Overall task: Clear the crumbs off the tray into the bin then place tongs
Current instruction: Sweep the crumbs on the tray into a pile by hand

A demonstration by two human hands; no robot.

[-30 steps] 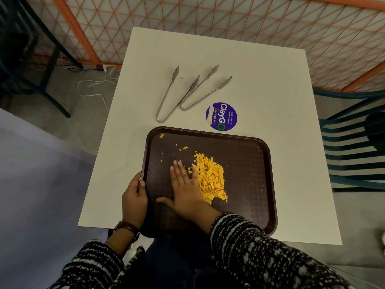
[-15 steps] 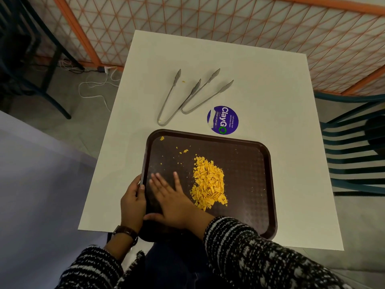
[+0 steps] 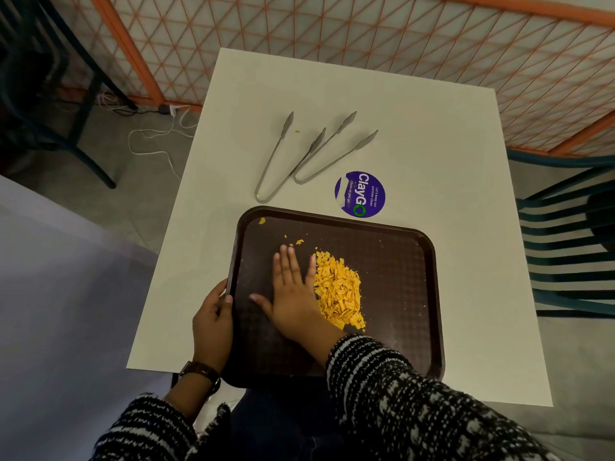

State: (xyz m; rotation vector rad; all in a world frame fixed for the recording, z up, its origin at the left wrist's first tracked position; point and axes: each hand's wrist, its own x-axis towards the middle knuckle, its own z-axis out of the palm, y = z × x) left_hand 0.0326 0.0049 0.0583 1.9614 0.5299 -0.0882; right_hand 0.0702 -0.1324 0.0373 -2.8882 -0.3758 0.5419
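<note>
Two hands (image 3: 253, 311), one tray (image 3: 399, 261), two tongs (image 3: 299, 158).

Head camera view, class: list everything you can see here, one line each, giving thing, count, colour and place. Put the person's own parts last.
table: one, white, centre of view
tray: one, dark brown, near edge of table, overhanging it slightly
crumbs: one heaped pile, yellow-orange, middle of tray; a few strays toward its far left corner
tongs: two pairs, metal grey, on table beyond tray, lying open
sticker: one, round, purple, on table just past tray's far rim
chair: one, dark teal, right of table
cables: white, on floor at left
left hand: holds tray's left rim; watch on wrist
right hand: flat on tray, against the pile's left side
</note>
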